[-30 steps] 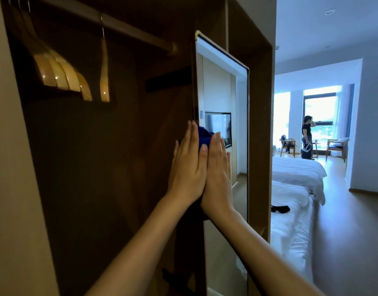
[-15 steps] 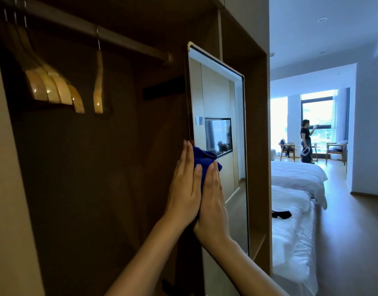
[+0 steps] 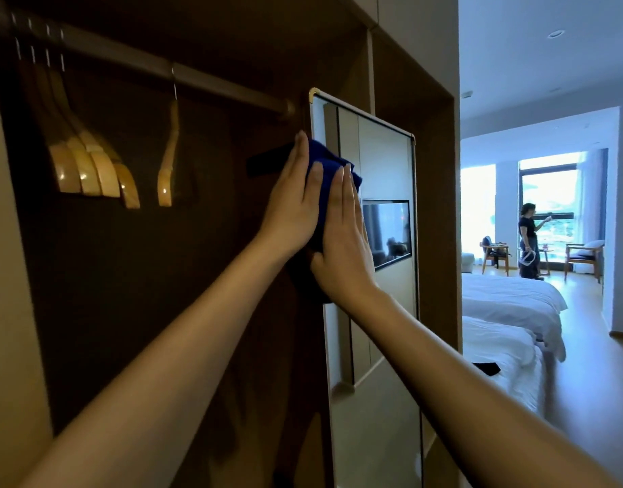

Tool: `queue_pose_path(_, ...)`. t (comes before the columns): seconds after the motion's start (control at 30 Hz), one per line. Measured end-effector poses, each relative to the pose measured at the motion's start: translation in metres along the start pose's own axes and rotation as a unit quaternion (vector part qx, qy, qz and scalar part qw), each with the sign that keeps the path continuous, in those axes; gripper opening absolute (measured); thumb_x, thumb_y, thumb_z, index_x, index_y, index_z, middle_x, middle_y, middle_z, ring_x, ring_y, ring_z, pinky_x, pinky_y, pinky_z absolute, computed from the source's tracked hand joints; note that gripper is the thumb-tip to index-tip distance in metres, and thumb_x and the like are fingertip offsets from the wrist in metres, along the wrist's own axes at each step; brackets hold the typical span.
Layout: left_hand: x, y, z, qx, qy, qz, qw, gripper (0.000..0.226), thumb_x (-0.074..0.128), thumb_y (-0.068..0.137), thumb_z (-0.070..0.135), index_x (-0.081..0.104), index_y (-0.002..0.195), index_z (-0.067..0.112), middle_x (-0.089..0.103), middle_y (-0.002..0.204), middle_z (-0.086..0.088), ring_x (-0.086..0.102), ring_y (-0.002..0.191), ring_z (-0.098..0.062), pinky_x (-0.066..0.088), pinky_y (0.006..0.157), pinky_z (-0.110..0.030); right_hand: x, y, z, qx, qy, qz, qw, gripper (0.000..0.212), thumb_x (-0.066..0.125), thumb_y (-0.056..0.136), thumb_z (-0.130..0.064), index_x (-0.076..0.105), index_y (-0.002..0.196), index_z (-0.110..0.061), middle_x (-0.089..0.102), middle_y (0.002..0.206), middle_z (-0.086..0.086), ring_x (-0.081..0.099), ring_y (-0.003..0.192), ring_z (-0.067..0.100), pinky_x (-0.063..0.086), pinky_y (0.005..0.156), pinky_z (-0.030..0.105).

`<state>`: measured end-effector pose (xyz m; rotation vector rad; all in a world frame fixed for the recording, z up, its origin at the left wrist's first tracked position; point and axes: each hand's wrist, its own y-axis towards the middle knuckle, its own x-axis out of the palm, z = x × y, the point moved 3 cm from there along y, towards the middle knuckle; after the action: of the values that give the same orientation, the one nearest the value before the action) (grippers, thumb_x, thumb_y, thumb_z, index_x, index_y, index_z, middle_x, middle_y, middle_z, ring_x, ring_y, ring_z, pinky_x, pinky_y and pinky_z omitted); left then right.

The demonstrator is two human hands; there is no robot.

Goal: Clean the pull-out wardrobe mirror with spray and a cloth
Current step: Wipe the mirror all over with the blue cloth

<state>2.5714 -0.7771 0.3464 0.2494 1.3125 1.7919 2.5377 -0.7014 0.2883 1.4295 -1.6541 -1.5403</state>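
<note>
Where the blue cloth [image 3: 325, 170] passes between the two palms, most of it is hidden; only a crumpled upper fold shows above the fingertips, and a dark lower edge below the wrists is hard to make out. The cloth is soft and bunched, lying against the left edge of the pull-out mirror [image 3: 384, 170], a tall narrow pane in a thin frame with a brass-coloured corner at 12 o'clock; its lower end is cut off by the picture edge. No spray bottle can be seen. The glass reflects pale panels and a dark screen. The left hand [image 3: 294, 202], fingers straight and together, lies flat on the cloth from 9 o'clock, at the mirror's outer edge. The right hand [image 3: 343, 234], likewise flat with straight fingers, presses the cloth onto the glass from 3 o'clock; neither hand curls round it. At 10 o'clock of the hands, rounded pale wooden hangers [image 3: 91, 170] hang from a rail [image 3: 127, 56] inside the dark wood wardrobe [image 3: 144, 276]. At 3 o'clock, well apart, lie two white beds [image 3: 507, 301], and beyond them a person [image 3: 528, 237] stands by a bright window [image 3: 549, 191].
</note>
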Motion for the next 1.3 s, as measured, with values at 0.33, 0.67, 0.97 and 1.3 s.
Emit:
queue_pose_path(0.33,-0.016,0.006,-0.001,-0.03,-0.065,-0.051,0.996,0.06,0.041,0.103,0.031,0.01,0.154,0.031,0.032,0.154,0.004,0.037,0.137,-0.012,0.036,0.112,-0.03,-0.003,0.005,0.007,-0.032,0.016,-0.003,0.999,0.092,0.061,0.092,-0.029,-0.008,0.151,-0.014,-0.004,0.162,0.004,-0.003,0.149,0.015,0.002,0.121,0.029)
queue_pose_path(0.67,-0.018,0.012,-0.002,0.009,0.013,0.0,1.0,0.06,0.04,0.103,0.033,0.012,0.155,0.023,0.048,0.141,0.003,0.048,0.111,0.004,0.04,0.084,0.0,-0.003,0.01,0.0,-0.049,-0.01,-0.006,0.999,0.095,0.061,0.092,-0.025,-0.019,0.141,-0.021,-0.006,0.162,0.005,-0.005,0.149,0.017,0.007,0.122,0.036)
queue_pose_path(0.97,-0.027,0.046,0.016,0.014,0.043,0.044,0.998,0.06,0.037,0.104,0.036,0.014,0.155,0.018,0.049,0.142,0.001,0.046,0.117,0.001,0.041,0.083,-0.004,-0.012,0.052,-0.013,-0.046,-0.027,0.027,0.998,0.093,0.062,0.092,-0.027,-0.008,0.152,-0.013,-0.003,0.162,0.007,-0.004,0.149,0.02,0.003,0.121,0.033)
queue_pose_path(1.3,-0.014,0.025,0.007,0.023,0.058,0.069,0.996,0.054,0.036,0.104,0.033,0.021,0.153,0.018,0.056,0.126,0.008,0.053,0.1,0.008,0.04,0.082,0.001,-0.002,0.032,-0.005,-0.041,0.007,0.025,0.999,0.098,0.064,0.088,-0.022,-0.017,0.144,-0.023,-0.004,0.162,0.004,-0.004,0.149,0.016,0.006,0.122,0.034)
